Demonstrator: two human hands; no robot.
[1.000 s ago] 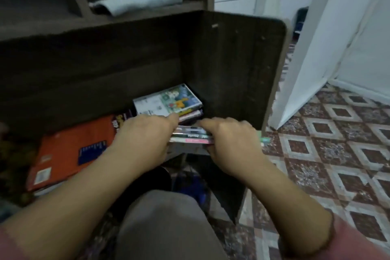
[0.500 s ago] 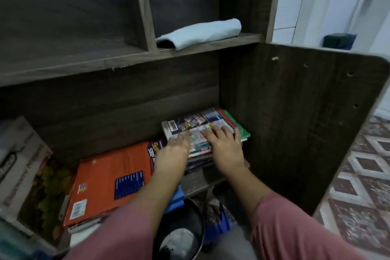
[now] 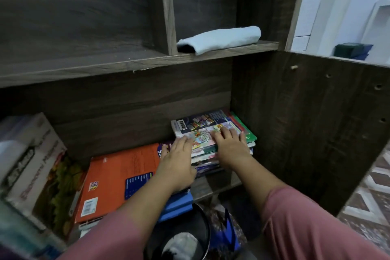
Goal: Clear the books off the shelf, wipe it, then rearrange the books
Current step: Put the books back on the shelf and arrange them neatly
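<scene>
Book stack [image 3: 200,125] beneath flat right hand [image 3: 232,148]

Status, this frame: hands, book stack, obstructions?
Both open: left hand on book stack left edge, right hand flat on top. Stack in lower shelf right corner. An orange book lies alongside, left.

The dark brown wood-grain shelf unit [image 3: 213,186] carries on its lower board a stack of glossy colourful books [image 3: 202,124], lying flat under the right hand [image 3: 232,145] and touching the left hand [image 3: 177,164]. Just left of the left hand, an orange softcover book [image 3: 118,175] tops a second flat pile. On the board above both hands lies a folded pale blue cloth [image 3: 219,39].
</scene>
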